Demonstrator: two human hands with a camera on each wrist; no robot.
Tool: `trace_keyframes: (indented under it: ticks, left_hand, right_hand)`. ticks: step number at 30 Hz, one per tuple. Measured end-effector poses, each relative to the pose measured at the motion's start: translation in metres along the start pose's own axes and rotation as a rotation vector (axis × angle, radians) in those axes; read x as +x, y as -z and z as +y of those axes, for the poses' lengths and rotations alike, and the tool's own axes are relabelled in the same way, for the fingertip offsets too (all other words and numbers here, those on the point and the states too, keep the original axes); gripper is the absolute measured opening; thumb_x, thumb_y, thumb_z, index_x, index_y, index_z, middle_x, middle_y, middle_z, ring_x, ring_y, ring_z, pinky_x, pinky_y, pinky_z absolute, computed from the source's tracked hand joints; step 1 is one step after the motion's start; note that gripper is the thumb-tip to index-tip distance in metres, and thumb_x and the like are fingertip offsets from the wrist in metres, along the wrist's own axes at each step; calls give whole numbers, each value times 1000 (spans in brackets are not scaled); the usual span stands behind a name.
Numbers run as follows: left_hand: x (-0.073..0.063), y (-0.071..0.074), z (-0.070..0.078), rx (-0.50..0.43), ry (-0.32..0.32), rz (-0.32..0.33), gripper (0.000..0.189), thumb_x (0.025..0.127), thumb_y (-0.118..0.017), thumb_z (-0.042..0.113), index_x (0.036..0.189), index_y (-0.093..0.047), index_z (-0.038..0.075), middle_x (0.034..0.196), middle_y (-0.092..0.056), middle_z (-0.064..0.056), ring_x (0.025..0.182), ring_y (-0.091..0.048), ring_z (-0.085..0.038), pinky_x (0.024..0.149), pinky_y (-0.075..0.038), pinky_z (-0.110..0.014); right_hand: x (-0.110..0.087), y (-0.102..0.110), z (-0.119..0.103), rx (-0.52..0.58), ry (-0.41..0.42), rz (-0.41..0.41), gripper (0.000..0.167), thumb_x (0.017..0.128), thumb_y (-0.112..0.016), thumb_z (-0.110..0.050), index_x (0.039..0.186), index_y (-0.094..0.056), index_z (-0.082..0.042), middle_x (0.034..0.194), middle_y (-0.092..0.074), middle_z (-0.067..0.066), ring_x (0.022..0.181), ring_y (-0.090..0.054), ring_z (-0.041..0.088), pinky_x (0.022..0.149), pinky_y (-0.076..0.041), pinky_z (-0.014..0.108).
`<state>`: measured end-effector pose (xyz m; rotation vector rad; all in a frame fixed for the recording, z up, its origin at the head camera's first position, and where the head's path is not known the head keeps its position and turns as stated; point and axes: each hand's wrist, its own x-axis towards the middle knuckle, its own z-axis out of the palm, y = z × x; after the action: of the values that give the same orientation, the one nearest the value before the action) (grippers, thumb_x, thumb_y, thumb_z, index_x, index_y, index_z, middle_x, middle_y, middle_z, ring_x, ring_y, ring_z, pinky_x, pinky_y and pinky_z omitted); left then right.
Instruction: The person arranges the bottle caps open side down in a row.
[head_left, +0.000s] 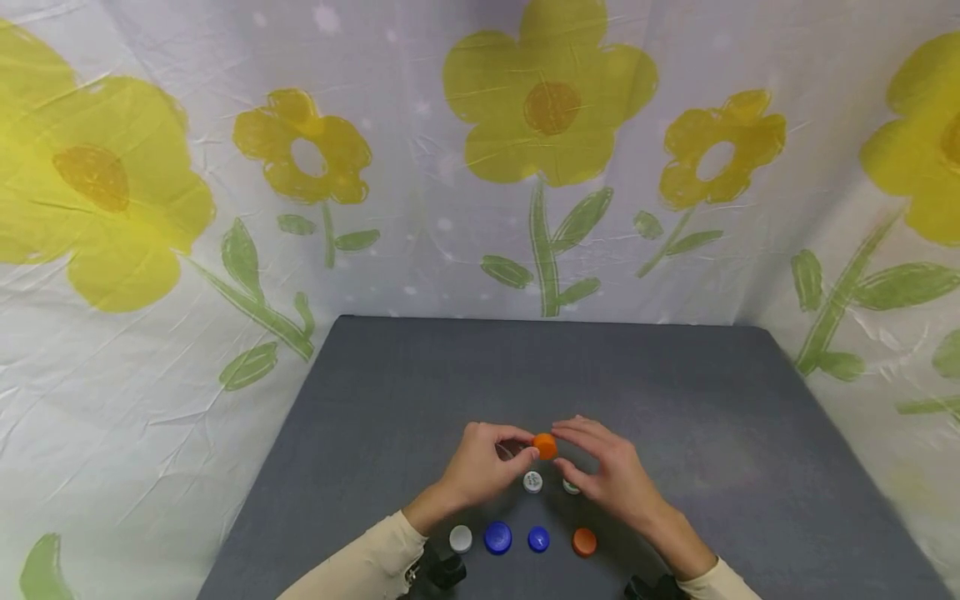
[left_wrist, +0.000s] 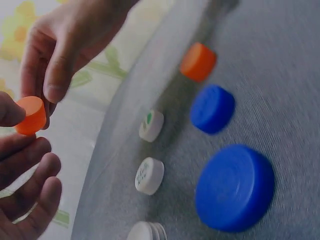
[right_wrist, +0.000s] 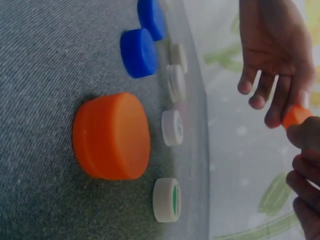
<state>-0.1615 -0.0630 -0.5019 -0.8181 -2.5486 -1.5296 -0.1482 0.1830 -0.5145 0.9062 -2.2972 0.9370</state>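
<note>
Above the table, my left hand (head_left: 480, 468) pinches a small orange bottle cap (head_left: 545, 446) between thumb and fingertips. My right hand (head_left: 617, 473) is beside it, fingers spread around the cap's right side; whether they touch it I cannot tell. The left wrist view shows the orange cap (left_wrist: 33, 119) against the left thumb, with the right thumb apart from it. Below the hands lie a white cap with print (head_left: 532, 482) and a white cap with a green mark (right_wrist: 167, 200), partly covered by the right hand in the head view.
Nearer me, a row holds a white cap (head_left: 461, 539), a larger blue cap (head_left: 497, 537), a smaller blue cap (head_left: 538, 539) and another orange cap (head_left: 584, 542). A ridged white cap (left_wrist: 145, 231) shows at the left wrist view's bottom edge. Flowered cloth (head_left: 420, 250) surrounds the grey table (head_left: 450, 367).
</note>
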Motion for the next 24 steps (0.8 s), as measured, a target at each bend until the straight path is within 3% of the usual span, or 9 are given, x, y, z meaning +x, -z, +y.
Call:
trace_keyframes:
  ticks: [3,6,10,12,18,21,24]
  left_hand:
    - [1,2,2,-72,106,-33,17,98,-79,21,107,-86,9,95,-85,-3,75,-74,-2,70,-61,-22]
    - [0,3,1,-107,175,-72,18,98,-79,24,105,-87,9,94,-85,-3,76,-75,-6,70,-59,-22]
    - [1,2,-1,-102,205,-105,20,99,-78,26,105,-87,9,95,-84,-1,78,-74,-7,72,-58,-22]
    - [2,1,-2,-89,201,-116,21,99,-77,27,105,-87,10,96,-85,-1,80,-74,-5,73,-58,-23]
    - [4,0,0,-40,126,-143,24,99,-76,27,113,-86,10,102,-85,-3,80,-75,-1,72,-60,-21]
    - [8,-3,1,30,37,-131,26,98,-77,23,119,-84,10,107,-85,-6,81,-75,-3,71,-60,-20]
    - [13,-8,4,158,-78,-92,29,96,-80,19,123,-82,10,112,-84,-6,83,-77,-9,72,-59,-19]
  right_hand:
    - [-1,-1,2,25,49,1,55,76,-95,0,128,-79,-8,128,-78,6,124,-72,35,123,-39,20]
    - [-1,-1,2,41,85,-9,49,83,-93,-3,129,-78,-7,130,-77,9,126,-71,36,125,-36,20]
    - [-1,-1,2,43,101,-29,36,99,-84,-20,132,-77,-9,130,-77,10,129,-70,35,126,-36,22]
    - [-2,-1,2,42,103,-34,34,101,-81,-25,132,-76,-10,130,-77,10,128,-70,35,126,-36,22]
    - [-3,1,1,-2,71,-32,42,87,-92,-10,126,-78,-10,125,-79,9,125,-72,35,125,-39,25]
    - [-3,5,2,-32,30,-15,45,81,-94,-4,122,-79,-11,122,-79,7,122,-74,34,124,-41,25]
    - [-3,11,4,-49,-4,7,45,79,-94,-3,121,-80,-12,121,-79,4,119,-75,31,122,-41,21]
